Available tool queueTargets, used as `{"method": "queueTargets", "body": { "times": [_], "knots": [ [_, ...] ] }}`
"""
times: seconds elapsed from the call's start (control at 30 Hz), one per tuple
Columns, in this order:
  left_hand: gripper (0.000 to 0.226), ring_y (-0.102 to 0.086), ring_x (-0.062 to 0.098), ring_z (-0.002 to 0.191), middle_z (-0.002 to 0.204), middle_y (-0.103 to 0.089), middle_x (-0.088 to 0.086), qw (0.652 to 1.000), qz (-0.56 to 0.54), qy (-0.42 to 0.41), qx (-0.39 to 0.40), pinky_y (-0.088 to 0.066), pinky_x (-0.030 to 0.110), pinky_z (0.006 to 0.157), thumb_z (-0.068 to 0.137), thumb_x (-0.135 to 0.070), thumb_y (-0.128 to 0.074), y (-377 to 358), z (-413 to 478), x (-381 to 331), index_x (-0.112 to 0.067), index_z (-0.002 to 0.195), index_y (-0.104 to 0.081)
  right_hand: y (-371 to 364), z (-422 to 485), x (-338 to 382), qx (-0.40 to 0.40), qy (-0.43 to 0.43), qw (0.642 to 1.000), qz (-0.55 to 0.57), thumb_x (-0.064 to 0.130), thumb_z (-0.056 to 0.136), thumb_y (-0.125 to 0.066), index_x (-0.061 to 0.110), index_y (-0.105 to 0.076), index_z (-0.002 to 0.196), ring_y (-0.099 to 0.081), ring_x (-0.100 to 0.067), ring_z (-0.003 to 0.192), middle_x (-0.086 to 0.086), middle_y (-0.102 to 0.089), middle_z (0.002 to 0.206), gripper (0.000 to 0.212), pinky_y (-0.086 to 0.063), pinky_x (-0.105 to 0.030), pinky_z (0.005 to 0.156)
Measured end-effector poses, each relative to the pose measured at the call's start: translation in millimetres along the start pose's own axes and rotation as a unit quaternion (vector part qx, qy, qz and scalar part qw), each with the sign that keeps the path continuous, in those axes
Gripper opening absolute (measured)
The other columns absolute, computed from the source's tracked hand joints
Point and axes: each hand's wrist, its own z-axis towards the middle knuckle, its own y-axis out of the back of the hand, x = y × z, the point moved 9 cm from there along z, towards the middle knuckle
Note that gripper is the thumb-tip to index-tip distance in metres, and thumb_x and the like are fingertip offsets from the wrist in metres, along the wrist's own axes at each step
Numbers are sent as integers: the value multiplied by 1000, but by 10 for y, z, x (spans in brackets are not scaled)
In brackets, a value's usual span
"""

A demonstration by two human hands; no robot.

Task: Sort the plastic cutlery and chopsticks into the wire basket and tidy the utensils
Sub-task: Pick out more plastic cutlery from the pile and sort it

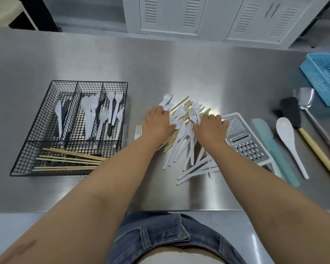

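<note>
picking from the mixed heap

both hands are down on the heap of white plastic forks (pixel 181 141) and wooden chopsticks (pixel 179 106) in the middle of the steel bench (pixel 179 69). the left hand (pixel 157 122) lies curled over the heap's left edge, the right hand (pixel 211 128) over its right edge with fingers bent into the tines; whether either is actually pinching a piece, i cannot tell. the wire basket (pixel 69 128) sits well to the left, with knives, forks and spoons in its upright compartments and chopsticks across the front one. the better way is probably to pull one kind at a time, lifting forks by the handles so the chopsticks beneath don't scatter. a stray fork (pixel 138 132) lies beside the left wrist. the grater (pixel 242 138) touches the heap's right side, so keep the sweep clear of it.
</note>
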Motion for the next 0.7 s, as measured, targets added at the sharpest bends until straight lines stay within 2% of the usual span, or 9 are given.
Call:
{"method": "queueTargets", "body": {
  "times": [0.23, 0.33, 0.47, 0.6, 0.7],
  "knots": [
    [47, -42, 28, 118, 120, -59, 6, 994, -46, 95, 13, -31, 39, 93, 94, -53, -49, -41, 151, 85, -13, 116, -59, -10, 132, -23, 37, -12, 999, 36, 48, 88, -48, 13, -58, 107, -51, -28, 113, -5, -66, 104, 42, -31, -44, 92],
    [38, -43, 27, 117, 113, -61, 4, 991, -75, 108, 9, -30, 38, 89, 95, -49, -51, -34, 202, 140, -15, 107, -62, -55, 168, -42, 49, -24, 996, 69, 44, 87, -50, 14, -55, 97, -52, -29, 112, -5, -66, 102, 33, -31, -44, 94],
    [23, -43, 26, 108, 96, -63, 2, 986, -122, 114, -20, -26, 36, 81, 98, -42, -50, 71, 237, 193, -21, 88, -53, -107, 187, -64, 54, -43, 994, 85, 37, 89, -49, 11, -55, 113, -53, -31, 113, -8, -66, 107, 36, -29, -45, 98],
    [21, -45, 28, 90, 84, -61, 7, 975, -170, 124, -75, -27, 37, 78, 103, -35, -42, 231, 247, 277, -17, 95, -48, -95, 188, -66, 43, -48, 993, 100, 33, 90, -48, 12, -56, 110, -54, -31, 110, -7, -67, 105, 31, -30, -45, 97],
    [19, -54, 27, 71, 78, -67, 5, 952, -260, 131, -97, -34, 34, 69, 104, -36, -40, 303, 208, 324, -20, 93, -40, 32, 171, -50, -9, -47, 990, 136, 28, 92, -44, 10, -58, 106, -56, -31, 103, -7, -65, 99, 27, -32, -42, 88]
  ]
}}
